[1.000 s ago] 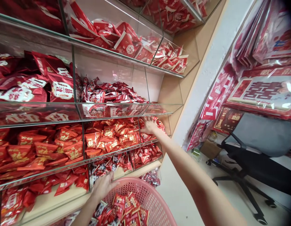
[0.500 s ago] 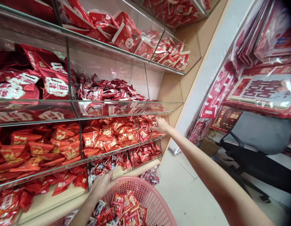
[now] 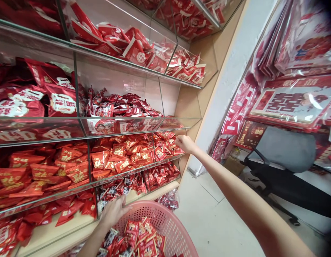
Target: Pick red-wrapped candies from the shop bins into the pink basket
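A pink perforated plastic basket (image 3: 178, 223) holds several small red packets (image 3: 148, 235) and a few black-and-white ones. My left hand (image 3: 113, 213) is closed over the basket's far-left rim. Up at the right end of the shelf, my right hand (image 3: 185, 144) has its fingers curled together beside a compartment of small red packets (image 3: 162, 149). Whatever it may hold is hidden by the fingers. Orange-red packets with gold print (image 3: 119, 157) fill the compartment to its left.
Glass dividers and a glass shelf front (image 3: 138, 125) edge the compartments. Larger red bags (image 3: 60, 98) lie at the left. To the right, packaged red decorations (image 3: 286, 101) hang on the wall above a chair (image 3: 286, 148). A clear bag of packets (image 3: 169, 200) rests on the floor.
My right hand has drawn back slightly from the packets, and its fingers have curled in. The view has shifted a little. My left hand stays on the basket rim.
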Tool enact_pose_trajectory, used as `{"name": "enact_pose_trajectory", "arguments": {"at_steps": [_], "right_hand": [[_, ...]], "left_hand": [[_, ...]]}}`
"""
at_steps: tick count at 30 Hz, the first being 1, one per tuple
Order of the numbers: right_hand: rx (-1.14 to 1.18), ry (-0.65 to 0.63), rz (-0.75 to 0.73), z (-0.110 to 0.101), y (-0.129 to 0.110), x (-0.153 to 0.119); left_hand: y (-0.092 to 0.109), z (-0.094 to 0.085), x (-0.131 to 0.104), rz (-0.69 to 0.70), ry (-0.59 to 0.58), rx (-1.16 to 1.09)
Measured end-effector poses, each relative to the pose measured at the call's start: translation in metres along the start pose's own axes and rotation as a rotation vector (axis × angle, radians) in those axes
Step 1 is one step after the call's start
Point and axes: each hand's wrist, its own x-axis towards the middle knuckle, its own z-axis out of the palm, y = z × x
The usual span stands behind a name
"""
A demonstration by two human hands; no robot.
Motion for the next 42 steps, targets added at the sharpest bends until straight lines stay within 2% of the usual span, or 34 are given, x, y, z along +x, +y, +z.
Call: {"name": "enact_pose_trajectory", "arguments": {"at_steps": [3,6,11,15,18,21,24,27,34,37,42], "right_hand": [[0.006,0.058,-0.073,-0.01,-0.004,0.003],[-0.05,0.018,-0.169,-0.01,-0.018,0.007],[-0.091,-0.106,-0.315,0.008,-0.049,0.022],[0.0,-0.154,-0.338,0.027,-0.062,0.032],[0.048,-0.098,-0.287,0.032,-0.055,0.032],[0.005,-0.051,-0.177,0.031,-0.035,0.026],[-0.047,-0.072,-0.127,0.031,-0.013,0.018],[-0.059,-0.102,-0.131,0.035,-0.003,0.012],[-0.166,-0.115,-0.071,0.039,-0.008,0.012],[-0.187,-0.134,-0.093,0.036,-0.009,0.012],[-0.003,0.007,-0.11,0.021,-0.015,0.014]], "left_hand": [[0.0,0.0,0.0,-0.002,-0.006,0.004],[-0.001,0.001,0.0,0.006,-0.007,-0.011],[-0.003,0.003,0.001,0.0,-0.001,-0.008],[-0.004,0.005,0.002,0.002,-0.002,0.003],[-0.005,0.007,0.003,-0.007,-0.01,0.018],[-0.006,0.007,0.003,0.017,0.002,0.007],[-0.005,0.007,0.003,0.025,-0.001,-0.002],[-0.005,0.006,0.004,0.01,-0.003,0.009],[-0.007,0.009,0.004,0.01,0.004,0.007],[-0.007,0.01,0.004,0.006,0.006,0.011],[-0.005,0.007,0.003,-0.004,-0.001,0.012]]}}
